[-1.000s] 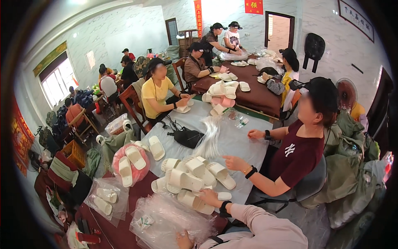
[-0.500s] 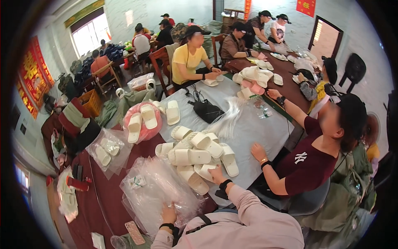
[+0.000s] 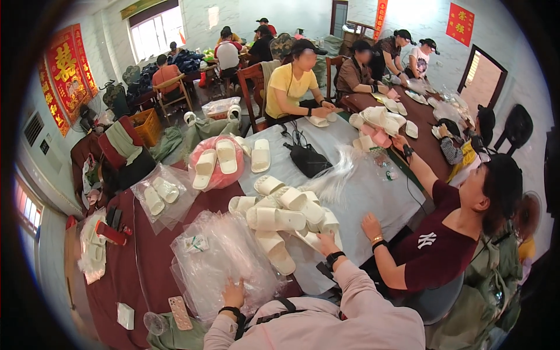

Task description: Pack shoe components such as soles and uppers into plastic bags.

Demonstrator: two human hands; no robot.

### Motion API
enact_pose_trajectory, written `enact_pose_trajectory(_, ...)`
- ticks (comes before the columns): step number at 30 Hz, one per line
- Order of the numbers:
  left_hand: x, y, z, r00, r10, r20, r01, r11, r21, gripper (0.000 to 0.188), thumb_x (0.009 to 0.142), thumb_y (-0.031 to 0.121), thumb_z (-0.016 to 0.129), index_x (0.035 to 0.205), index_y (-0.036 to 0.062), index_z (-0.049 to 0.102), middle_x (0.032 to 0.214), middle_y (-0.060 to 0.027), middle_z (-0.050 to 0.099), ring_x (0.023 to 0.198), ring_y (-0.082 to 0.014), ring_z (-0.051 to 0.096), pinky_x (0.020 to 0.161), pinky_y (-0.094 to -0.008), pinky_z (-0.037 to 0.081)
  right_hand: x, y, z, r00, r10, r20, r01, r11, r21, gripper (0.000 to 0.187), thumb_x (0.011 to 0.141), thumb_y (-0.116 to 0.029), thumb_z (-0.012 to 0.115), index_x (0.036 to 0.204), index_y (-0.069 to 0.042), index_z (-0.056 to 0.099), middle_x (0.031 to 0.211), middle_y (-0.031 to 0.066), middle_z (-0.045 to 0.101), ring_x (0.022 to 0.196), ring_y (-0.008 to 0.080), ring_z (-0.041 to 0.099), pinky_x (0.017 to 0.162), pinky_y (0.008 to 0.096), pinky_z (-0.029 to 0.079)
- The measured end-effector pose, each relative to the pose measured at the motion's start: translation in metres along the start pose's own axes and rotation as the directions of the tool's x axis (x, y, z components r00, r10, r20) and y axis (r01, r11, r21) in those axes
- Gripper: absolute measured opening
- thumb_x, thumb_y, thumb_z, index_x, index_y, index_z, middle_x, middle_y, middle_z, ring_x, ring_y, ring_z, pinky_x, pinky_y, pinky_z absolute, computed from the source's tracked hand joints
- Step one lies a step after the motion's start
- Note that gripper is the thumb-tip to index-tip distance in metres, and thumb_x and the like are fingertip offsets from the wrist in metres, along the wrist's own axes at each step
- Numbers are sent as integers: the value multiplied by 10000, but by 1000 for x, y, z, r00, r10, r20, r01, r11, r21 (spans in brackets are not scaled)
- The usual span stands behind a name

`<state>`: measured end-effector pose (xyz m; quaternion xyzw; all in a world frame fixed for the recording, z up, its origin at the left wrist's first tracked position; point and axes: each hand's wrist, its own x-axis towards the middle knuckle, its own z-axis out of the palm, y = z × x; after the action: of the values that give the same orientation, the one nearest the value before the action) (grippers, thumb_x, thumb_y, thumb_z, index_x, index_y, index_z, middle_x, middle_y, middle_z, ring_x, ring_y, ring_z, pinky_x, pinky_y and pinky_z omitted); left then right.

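My left hand [image 3: 233, 293] lies with its fingers apart on a stack of clear plastic bags [image 3: 219, 262] at the table's near side. Out to the right, my right hand [image 3: 329, 243] is closed on the near edge of a cream slipper [image 3: 307, 238], whose far part runs under other slippers. That slipper belongs to a loose pile of cream slippers [image 3: 280, 220] just beyond the bags. Left of the pile, a pair of slippers [image 3: 165, 189] sits inside a clear bag, and more rest on a pink round bundle [image 3: 201, 183].
A co-worker in a dark red shirt [image 3: 434, 248] sits close on my right, one hand near the pile. Across the table, a person in yellow [image 3: 291, 90] handles slippers. A black pouch [image 3: 309, 160], a phone [image 3: 180, 313] and a white box [image 3: 125, 315] lie on the table.
The view has shifted, so the scene sits farther right. My right hand has moved slightly right at the slipper. My left hand stays on the bags, its fingers more spread.
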<state>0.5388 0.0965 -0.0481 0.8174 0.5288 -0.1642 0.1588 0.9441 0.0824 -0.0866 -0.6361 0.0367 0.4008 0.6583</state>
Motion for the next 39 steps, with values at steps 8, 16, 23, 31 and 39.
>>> enact_pose_trajectory(8, -6, 0, -7, 1000, -28, -12, 28, 1000, -11, 576, 820, 209, 536, 1350, 269, 317, 1431, -197, 162, 1182, -408, 371, 942, -571, 313, -15, -1, 22, 985, 68, 157, -67, 998, -10, 803, 687, 116, 478, 1384, -137, 168, 1271, 190, 373, 1096, 312, 450, 860, 431, 416)
enact_pose_trajectory(16, -6, 5, -8, 998, -46, 40, 48, 998, -45, 617, 808, 237, 567, 1358, 299, 293, 1435, -183, 161, 1202, -407, 349, 957, -582, 283, -19, -9, 20, 994, 31, 101, -29, 999, -21, 663, 728, -32, 552, 1324, -60, 264, 1212, 172, 441, 1018, 290, 506, 833, 408, 427)
enact_pose_trajectory(23, -2, 7, -5, 998, -61, 23, 63, 996, -68, 537, 843, 216, 493, 1345, 296, 320, 1438, -168, 169, 1171, -377, 387, 935, -584, 299, -15, 17, 13, 990, -87, 107, 112, 960, -255, 399, 719, -96, 582, 1085, 38, 493, 1021, 165, 556, 927, 274, 538, 791, 364, 428)
enact_pose_trajectory(31, 0, 1, 5, 997, -80, -10, 79, 995, -59, 485, 858, 233, 460, 1326, 304, 354, 1434, -170, 179, 1161, -374, 399, 929, -587, 301, -43, 57, -19, 927, -241, 288, 316, 913, -256, 342, 792, -181, 609, 1025, 40, 492, 910, 116, 565, 795, 192, 561, 683, 302, 470)
enact_pose_trajectory(39, -3, 4, 0, 995, -99, -3, 99, 993, -64, 455, 870, 244, 428, 1319, 295, 372, 1429, -180, 189, 1196, -400, 363, 945, -587, 281, -54, 44, -16, 930, -144, 339, 260, 908, -329, 349, 822, -215, 593, 1049, 19, 468, 875, 119, 562, 777, 178, 559, 652, 289, 465)
